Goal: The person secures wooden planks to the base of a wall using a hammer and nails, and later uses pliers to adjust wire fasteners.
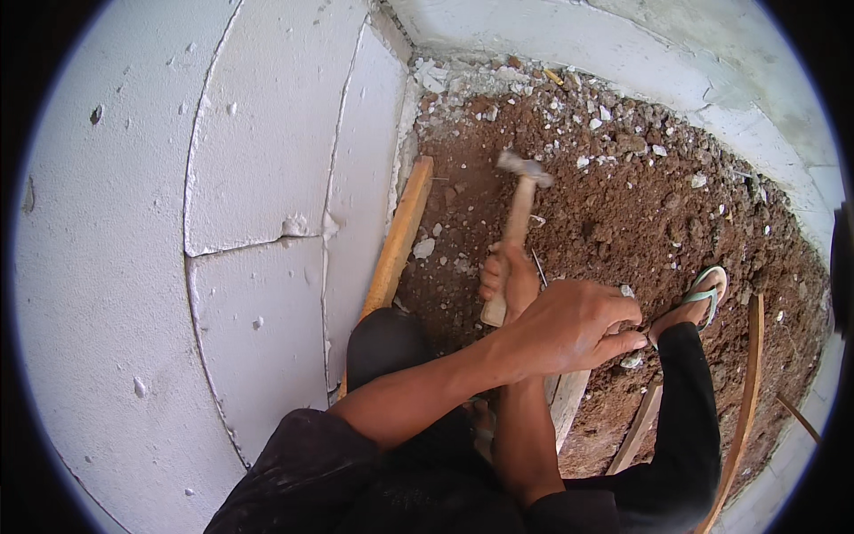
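Observation:
My right hand (518,278) is closed around the wooden handle of a hammer (519,214). The hammer's metal head points away from me over the soil and is slightly blurred. Crossing over my right forearm, my left arm reaches to the right. The fingers of my left hand (574,325) are pinched together, and whatever is between them cannot be made out. A thin metal piece (539,267) shows beside my right hand, partly hidden. To the left, a wooden batten (400,240) leans along the wall, with a thin nail (440,178) sticking out near its top end.
White block walls (258,178) rise at the left and a pale wall (578,40) runs along the back. Brown soil (640,214) with white rubble covers the ground. Boards (569,405) and a long wooden strip (750,392) lie at the right, near my sandalled foot (703,298).

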A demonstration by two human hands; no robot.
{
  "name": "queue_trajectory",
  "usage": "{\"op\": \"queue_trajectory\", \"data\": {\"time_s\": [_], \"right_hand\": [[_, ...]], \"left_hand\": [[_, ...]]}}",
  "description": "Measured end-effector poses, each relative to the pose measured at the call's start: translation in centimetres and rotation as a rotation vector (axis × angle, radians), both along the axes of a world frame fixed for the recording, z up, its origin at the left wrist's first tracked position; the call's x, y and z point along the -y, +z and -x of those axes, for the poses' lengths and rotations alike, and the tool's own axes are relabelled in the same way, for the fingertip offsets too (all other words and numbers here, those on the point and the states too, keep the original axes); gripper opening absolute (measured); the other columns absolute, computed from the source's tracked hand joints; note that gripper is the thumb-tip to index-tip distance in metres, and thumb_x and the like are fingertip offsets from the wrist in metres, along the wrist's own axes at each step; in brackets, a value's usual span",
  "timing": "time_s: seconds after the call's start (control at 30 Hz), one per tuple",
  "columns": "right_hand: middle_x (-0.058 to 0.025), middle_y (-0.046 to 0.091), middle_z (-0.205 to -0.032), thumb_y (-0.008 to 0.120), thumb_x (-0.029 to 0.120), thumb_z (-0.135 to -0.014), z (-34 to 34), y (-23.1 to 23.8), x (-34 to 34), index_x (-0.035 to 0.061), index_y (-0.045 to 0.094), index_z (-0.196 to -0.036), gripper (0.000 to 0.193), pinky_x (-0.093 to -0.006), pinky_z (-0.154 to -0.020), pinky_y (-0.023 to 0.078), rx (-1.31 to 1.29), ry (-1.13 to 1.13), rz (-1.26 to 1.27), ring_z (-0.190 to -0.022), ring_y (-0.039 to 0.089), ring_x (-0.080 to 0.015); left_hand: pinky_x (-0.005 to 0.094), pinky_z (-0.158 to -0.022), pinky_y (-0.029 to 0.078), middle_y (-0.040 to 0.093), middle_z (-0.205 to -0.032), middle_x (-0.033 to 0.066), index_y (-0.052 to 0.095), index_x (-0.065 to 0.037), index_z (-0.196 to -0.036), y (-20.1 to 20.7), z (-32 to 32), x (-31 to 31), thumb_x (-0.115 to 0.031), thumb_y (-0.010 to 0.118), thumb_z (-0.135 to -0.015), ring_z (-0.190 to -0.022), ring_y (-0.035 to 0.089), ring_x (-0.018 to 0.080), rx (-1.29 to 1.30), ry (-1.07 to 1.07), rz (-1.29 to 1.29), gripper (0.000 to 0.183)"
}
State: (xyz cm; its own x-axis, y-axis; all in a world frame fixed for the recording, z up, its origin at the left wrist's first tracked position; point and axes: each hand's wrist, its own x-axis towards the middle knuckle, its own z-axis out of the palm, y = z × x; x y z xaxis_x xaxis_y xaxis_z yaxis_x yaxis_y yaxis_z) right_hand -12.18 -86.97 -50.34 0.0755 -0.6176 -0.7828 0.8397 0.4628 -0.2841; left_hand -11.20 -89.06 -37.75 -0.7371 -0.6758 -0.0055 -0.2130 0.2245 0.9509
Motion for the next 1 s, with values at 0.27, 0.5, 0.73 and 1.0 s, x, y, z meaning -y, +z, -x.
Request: {"op": "queue_trajectory", "data": {"time_s": [0.27, 0.5, 0.73, 1.0], "right_hand": [[-0.0002, 0.049, -0.070, 0.058, 0.026, -0.103, -2.7, 1.9, 1.6, 0.0066, 0.051, -0.106, 0.021, -0.0301, -0.046, 0.043, -0.724, -0.385, -0.190, -0.052, 0.046, -0.0136], [-0.0011, 0.048, -0.069, 0.056, 0.030, -0.104, -0.6, -0.5, 0.4, 0.0052, 0.050, -0.107, 0.026, -0.0290, -0.045, 0.043, 0.102, 0.180, 0.076, -0.054, 0.047, -0.0143], [-0.0026, 0.052, -0.069, 0.059, 0.037, -0.102, 2.3, 6.9, 2.3, 0.0065, 0.055, -0.105, 0.031, -0.0328, -0.046, 0.046, -0.268, -0.759, 0.101, -0.051, 0.049, -0.0165], [-0.0008, 0.051, -0.070, 0.050, 0.028, -0.106, -2.4, -1.7, 4.0, 0.0071, 0.055, -0.105, 0.022, -0.0298, -0.044, 0.042, 0.100, 0.240, 0.098, -0.050, 0.045, -0.0140]], "left_hand": [[0.0448, -0.064, 0.051, 0.067, -0.075, 0.0101, 0.071, -0.007, -0.090, 1.5, 0.4, 0.5, -0.034, 0.074, -0.088, -0.072, 0.068, 0.0313, -0.049, 0.032, 0.084, 0.027], [0.0370, -0.065, 0.054, 0.072, -0.079, 0.0057, 0.075, -0.009, -0.098, -0.2, -0.2, 0.1, -0.035, 0.078, -0.088, -0.069, 0.070, 0.0245, 0.037, 0.008, 0.014, 0.028], [0.0398, -0.073, 0.055, 0.070, -0.076, 0.0038, 0.075, -0.011, -0.096, 1.1, 0.6, 0.2, -0.035, 0.078, -0.086, -0.072, 0.069, 0.0263, -0.106, 0.133, 0.310, 0.026], [0.0353, -0.057, 0.052, 0.071, -0.080, 0.0037, 0.075, -0.009, -0.098, 0.5, 0.9, 1.1, -0.036, 0.077, -0.087, -0.068, 0.068, 0.0221, -0.025, 0.000, 0.104, 0.029]]}}
